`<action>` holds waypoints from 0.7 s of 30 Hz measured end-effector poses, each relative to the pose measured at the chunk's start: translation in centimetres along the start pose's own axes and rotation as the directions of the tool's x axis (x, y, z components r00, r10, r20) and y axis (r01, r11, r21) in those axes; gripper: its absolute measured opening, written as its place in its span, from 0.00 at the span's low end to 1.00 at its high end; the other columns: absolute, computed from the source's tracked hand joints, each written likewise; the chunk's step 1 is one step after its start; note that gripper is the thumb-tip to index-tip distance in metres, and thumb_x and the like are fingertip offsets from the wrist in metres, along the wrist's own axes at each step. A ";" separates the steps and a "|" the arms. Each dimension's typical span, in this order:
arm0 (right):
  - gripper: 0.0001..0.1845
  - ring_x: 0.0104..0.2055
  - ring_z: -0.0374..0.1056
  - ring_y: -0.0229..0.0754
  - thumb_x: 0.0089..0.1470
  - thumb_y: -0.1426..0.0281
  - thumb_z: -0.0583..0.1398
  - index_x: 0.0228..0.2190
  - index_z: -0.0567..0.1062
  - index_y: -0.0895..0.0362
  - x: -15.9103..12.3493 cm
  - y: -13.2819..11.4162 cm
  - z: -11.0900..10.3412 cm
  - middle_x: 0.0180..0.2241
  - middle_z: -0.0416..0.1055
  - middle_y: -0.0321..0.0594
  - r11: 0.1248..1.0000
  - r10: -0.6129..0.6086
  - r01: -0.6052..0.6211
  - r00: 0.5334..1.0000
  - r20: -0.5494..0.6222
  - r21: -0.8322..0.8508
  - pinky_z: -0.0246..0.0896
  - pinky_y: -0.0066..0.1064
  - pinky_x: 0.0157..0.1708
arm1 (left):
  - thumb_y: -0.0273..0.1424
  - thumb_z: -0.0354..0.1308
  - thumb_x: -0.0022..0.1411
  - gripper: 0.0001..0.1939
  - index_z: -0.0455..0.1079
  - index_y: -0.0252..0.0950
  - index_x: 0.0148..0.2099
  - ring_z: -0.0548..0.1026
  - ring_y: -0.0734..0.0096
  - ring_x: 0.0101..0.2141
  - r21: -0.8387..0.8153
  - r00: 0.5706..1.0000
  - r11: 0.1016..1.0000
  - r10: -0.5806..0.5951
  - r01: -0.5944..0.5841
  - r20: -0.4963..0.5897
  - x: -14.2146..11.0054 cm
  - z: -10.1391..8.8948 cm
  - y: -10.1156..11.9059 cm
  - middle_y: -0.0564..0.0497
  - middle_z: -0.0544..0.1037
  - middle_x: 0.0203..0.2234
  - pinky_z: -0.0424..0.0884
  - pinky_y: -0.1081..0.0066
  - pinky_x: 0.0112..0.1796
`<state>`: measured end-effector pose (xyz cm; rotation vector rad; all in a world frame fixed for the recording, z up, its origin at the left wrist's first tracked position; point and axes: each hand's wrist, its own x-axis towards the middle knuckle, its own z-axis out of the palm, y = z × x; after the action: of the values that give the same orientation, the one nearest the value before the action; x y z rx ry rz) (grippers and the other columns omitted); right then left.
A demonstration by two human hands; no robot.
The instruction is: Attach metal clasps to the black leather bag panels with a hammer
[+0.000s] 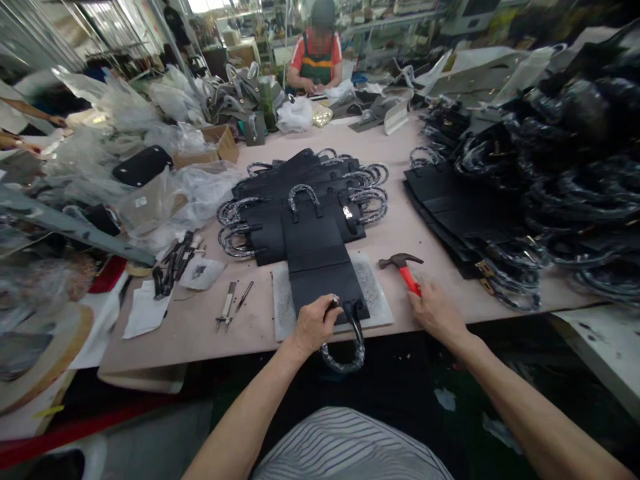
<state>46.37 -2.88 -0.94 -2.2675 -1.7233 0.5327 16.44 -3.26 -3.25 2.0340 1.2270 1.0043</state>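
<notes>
My right hand (434,308) is closed round the red handle of a claw hammer (401,263), whose dark head lies over the table to the right of a white board. My left hand (316,325) is closed on a short metal punch (334,301), held at the near end of a black bag panel (323,267). Only the punch's top shows above the fingers. A plastic-wrapped handle (345,365) on that panel hangs over the table's front edge. Under the panel lies the pale, speckled board (380,303). Another wrapped handle (303,193) is at the panel's far end.
Black bag panels (265,233) with wrapped handles lie stacked behind the work. A larger pile (450,207) fills the right side. Dividers (227,307) and a slim tool (244,297) rest at left, near black strips (175,263). A co-worker (317,60) sits across the table.
</notes>
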 end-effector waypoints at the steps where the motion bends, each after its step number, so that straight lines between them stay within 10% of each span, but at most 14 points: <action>1: 0.19 0.50 0.68 0.61 0.61 0.62 0.53 0.47 0.73 0.62 -0.2 -0.8 0.4 0.49 0.71 0.61 0.994 -0.108 0.107 0.992 -0.059 -0.010 0.63 0.53 0.49 | 0.29 0.58 0.67 0.08 0.72 0.38 0.49 0.82 0.64 0.42 -0.003 1.000 1.000 -0.004 0.004 0.008 0.1 -0.1 0.1 0.47 0.82 0.41 0.78 0.67 0.46; 5: 0.25 0.61 0.60 0.58 0.62 0.62 0.56 0.58 0.68 0.58 -1.7 -5.6 2.6 0.59 0.65 0.55 0.805 -0.584 0.590 0.806 -0.093 0.059 0.57 0.52 0.60 | 0.29 0.57 0.67 0.07 0.73 0.38 0.47 0.81 0.63 0.43 0.003 0.998 1.000 -0.018 0.018 0.060 0.4 -0.4 0.4 0.46 0.82 0.41 0.77 0.66 0.46; 8: 0.30 0.66 0.54 0.59 0.59 0.62 0.60 0.60 0.67 0.58 -2.7 -8.4 4.9 0.62 0.62 0.54 0.714 -0.697 0.693 0.717 0.000 0.103 0.50 0.56 0.64 | 0.29 0.57 0.66 0.06 0.75 0.38 0.44 0.81 0.64 0.40 -0.044 0.995 0.996 -0.081 0.084 0.065 0.5 -0.3 0.4 0.47 0.82 0.37 0.77 0.66 0.45; 11: 0.34 0.69 0.48 0.61 0.57 0.62 0.62 0.62 0.65 0.58 -3.0 -9.0 6.2 0.64 0.60 0.54 0.730 -0.683 0.676 0.728 0.060 0.100 0.42 0.60 0.66 | 0.33 0.58 0.65 0.06 0.75 0.38 0.40 0.81 0.65 0.37 -0.256 0.949 0.922 -0.311 0.290 -0.047 1.2 -0.1 0.2 0.49 0.83 0.34 0.77 0.66 0.43; 15: 0.35 0.69 0.48 0.61 0.57 0.61 0.63 0.63 0.64 0.58 -2.8 -8.4 6.3 0.65 0.59 0.53 0.737 -0.675 0.665 0.732 0.094 0.118 0.41 0.60 0.67 | 0.44 0.58 0.63 0.16 0.70 0.36 0.43 0.82 0.64 0.34 -0.617 0.774 0.664 -0.618 0.422 -0.136 2.8 -1.8 -0.9 0.48 0.82 0.34 0.79 0.64 0.37; 21: 0.35 0.69 0.49 0.61 0.57 0.59 0.62 0.63 0.66 0.57 -2.6 -8.2 6.5 0.64 0.59 0.52 0.733 -0.678 0.669 0.733 0.054 0.124 0.40 0.58 0.67 | 0.39 0.58 0.61 0.12 0.75 0.35 0.40 0.80 0.61 0.32 -0.026 0.775 0.800 -0.589 0.600 -0.227 2.8 -9.0 -4.3 0.46 0.81 0.31 0.76 0.66 0.36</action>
<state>35.81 -3.34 -3.10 -1.3881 -2.3276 0.5373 7.75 1.79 -0.58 1.4099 1.8748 0.8961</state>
